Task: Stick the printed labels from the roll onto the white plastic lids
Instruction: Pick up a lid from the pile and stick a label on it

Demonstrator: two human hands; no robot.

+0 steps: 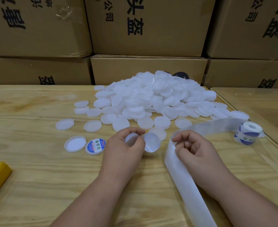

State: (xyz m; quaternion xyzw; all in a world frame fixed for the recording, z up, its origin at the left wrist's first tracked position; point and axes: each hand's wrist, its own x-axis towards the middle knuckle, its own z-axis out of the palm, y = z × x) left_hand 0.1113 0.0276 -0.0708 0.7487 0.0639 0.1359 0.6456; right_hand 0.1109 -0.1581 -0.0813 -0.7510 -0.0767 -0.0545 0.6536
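White plastic lid (131, 139) sat clamped in the curled fingers of the left hand (126, 148), above the wooden table (36, 177); a round label (152, 142) hung at its right edge, blank side up. Right hand (192, 148) pinched the empty backing strip (182, 177), which ran to the label roll (248, 132) at right. One labelled lid (95, 146) lay left of the hands. Heap of unlabelled lids (151, 97) lay behind, before stacked cardboard boxes (148, 27).

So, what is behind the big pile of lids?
Behind the pile of lids a dark round thing sticks out, mostly covered. Behind that stand cardboard boxes.
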